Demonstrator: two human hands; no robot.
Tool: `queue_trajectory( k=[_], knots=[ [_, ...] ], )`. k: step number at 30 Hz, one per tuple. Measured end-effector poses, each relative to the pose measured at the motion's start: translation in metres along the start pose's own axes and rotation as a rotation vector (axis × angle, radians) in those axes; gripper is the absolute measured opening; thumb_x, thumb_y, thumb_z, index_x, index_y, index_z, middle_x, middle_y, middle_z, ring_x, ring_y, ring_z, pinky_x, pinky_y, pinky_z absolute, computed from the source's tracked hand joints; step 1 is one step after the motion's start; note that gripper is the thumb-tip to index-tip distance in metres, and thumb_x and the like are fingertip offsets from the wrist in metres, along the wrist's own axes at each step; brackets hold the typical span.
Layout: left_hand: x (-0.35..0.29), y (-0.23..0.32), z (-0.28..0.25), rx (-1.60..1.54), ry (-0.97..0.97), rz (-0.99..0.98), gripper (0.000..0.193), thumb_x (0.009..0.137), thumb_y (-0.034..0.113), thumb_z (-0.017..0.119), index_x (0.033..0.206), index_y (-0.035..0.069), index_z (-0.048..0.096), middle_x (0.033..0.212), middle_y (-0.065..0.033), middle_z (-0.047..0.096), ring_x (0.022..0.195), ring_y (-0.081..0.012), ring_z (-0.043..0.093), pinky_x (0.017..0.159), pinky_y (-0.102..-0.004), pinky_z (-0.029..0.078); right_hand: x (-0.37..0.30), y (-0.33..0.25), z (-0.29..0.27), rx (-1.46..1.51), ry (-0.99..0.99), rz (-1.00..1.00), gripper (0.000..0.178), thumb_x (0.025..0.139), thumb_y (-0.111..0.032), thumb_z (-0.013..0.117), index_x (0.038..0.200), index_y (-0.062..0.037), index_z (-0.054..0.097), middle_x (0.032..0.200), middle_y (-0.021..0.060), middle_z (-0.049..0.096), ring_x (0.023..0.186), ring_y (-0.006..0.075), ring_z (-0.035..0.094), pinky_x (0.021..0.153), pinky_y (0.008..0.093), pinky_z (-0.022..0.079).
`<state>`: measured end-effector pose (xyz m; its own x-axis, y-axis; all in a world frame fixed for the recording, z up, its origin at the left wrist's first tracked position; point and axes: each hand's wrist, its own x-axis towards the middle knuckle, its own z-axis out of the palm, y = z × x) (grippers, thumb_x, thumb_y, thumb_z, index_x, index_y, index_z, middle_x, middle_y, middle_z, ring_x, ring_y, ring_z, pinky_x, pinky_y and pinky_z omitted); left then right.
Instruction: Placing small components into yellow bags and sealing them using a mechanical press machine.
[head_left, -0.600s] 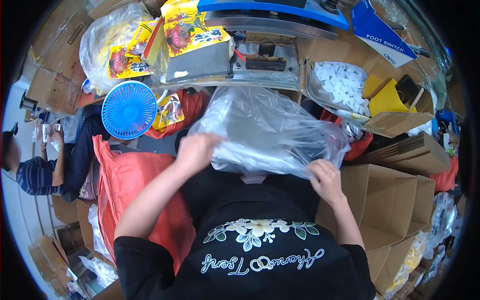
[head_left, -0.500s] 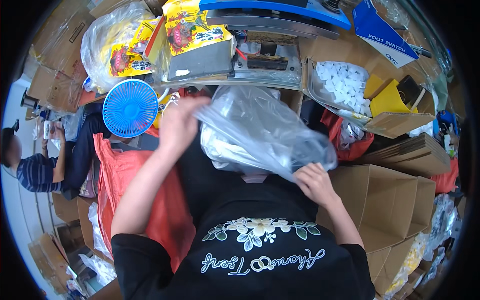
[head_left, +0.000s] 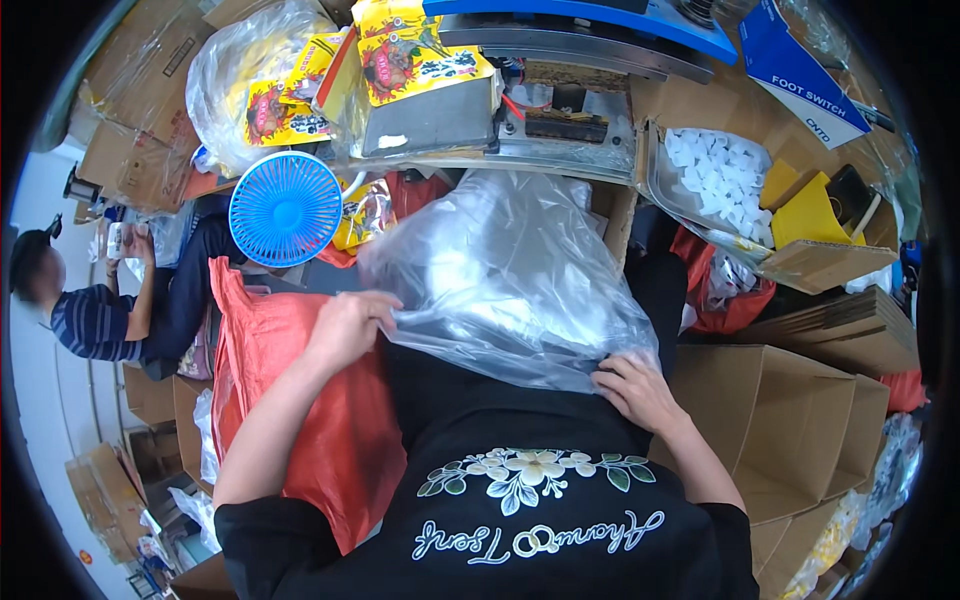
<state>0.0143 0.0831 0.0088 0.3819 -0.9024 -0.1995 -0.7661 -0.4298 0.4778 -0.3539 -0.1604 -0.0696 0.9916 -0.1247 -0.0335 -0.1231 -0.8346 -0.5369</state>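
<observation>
A large clear plastic bag (head_left: 510, 290) spreads over my lap, its near edge drawn toward my body. Whitish contents show through the film, too blurred to name. My left hand (head_left: 352, 325) pinches the bag's near left edge, beside a red woven sack (head_left: 300, 420). At the near right corner, my right hand (head_left: 640, 390) has its fingers bent over the film and grips the edge there. The bag's far end lies against the front of the workbench (head_left: 430, 165).
A blue fan (head_left: 286, 209) stands left of the bag. On the bench are yellow printed pouches (head_left: 420, 65), a blue-topped machine (head_left: 590, 30) and a tray of small white pieces (head_left: 715, 180). Open cardboard boxes (head_left: 770, 420) stand at right. Another person (head_left: 95, 320) sits far left.
My left hand has come down toward me, pulling the bag's left edge along. The bag now lies wider across my lap. My right hand stays at the right corner.
</observation>
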Motion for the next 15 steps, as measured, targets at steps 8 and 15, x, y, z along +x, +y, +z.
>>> queue_trajectory(
  k=[8,15],
  knots=[
    [0.056,-0.084,0.094,0.318,0.005,-0.079,0.02,0.075,0.002,0.054,0.086,0.006,0.07,0.101,-0.0139,0.069,0.089,-0.0344,0.066,0.079,-0.045,0.053,0.003,0.004,0.01,-0.227,-0.085,0.112,0.041,0.091,-0.047,0.052,0.118,-0.0195,0.067,0.129,0.0134,0.051,0.132,0.0344,0.035,0.11,0.06,0.014],
    [0.123,-0.11,0.155,0.279,0.02,-0.336,0.02,0.084,0.011,0.051,0.094,0.002,0.066,0.098,-0.0195,0.068,0.091,-0.035,0.067,0.079,-0.0441,0.055,0.05,0.073,0.026,-0.247,-0.143,0.171,0.038,0.092,-0.042,0.051,0.111,-0.0151,0.07,0.128,0.0131,0.055,0.13,0.0344,0.037,0.111,0.0559,0.015]
  ],
)
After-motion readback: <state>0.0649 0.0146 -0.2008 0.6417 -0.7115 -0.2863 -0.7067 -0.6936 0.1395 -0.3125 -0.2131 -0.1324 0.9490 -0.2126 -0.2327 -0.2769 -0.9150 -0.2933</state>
